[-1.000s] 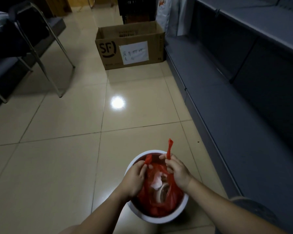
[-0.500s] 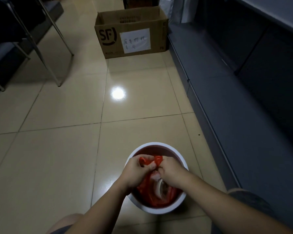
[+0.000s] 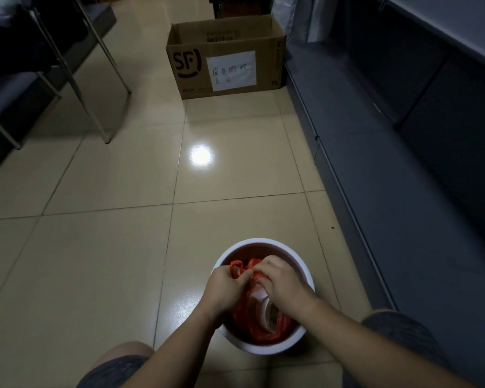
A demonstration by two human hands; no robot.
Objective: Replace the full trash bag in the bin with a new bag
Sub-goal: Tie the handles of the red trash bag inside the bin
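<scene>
A round white bin (image 3: 266, 350) stands on the tiled floor low in the head view. Inside it lies a red trash bag (image 3: 256, 327) holding white rubbish such as a roll of tape. My left hand (image 3: 223, 288) pinches one red handle of the bag, which loops up above its knuckles. My right hand (image 3: 282, 284) grips the other handle, right next to the left hand. Both hands meet over the middle of the bin and hide where the handles cross.
An open cardboard box (image 3: 226, 56) sits further ahead on the floor. A low grey shelf unit (image 3: 389, 175) runs along the right. Metal chair legs (image 3: 95, 88) and a dark seat stand at the left. My knees show at the bottom edge.
The red handle that my right hand held up a second ago has come down. Both hands have drawn together over the bin with the handles between them. The view has dipped a little.
</scene>
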